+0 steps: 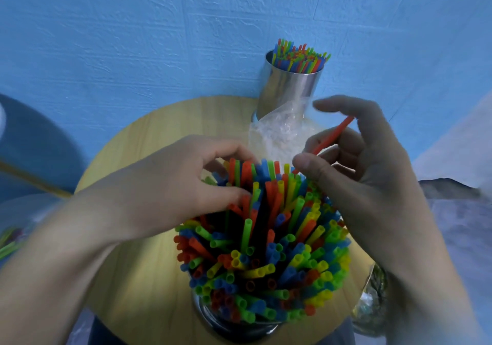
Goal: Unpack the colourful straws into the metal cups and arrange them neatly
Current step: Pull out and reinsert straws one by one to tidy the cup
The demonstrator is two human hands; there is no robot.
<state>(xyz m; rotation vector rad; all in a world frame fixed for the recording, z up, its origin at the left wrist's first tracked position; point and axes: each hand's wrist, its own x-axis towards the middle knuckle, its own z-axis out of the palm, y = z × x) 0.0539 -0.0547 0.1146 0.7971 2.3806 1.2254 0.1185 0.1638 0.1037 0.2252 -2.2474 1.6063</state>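
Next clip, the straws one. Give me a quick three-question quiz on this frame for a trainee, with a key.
1. What does the right hand pinch? A a red straw; B a green straw; C the plastic bag.
2. True or false: the far metal cup stands empty.
3. Which cup's straws do the left hand's fingers curl round?
Key: 1 A. 2 False, it is full. 3 The near metal cup.
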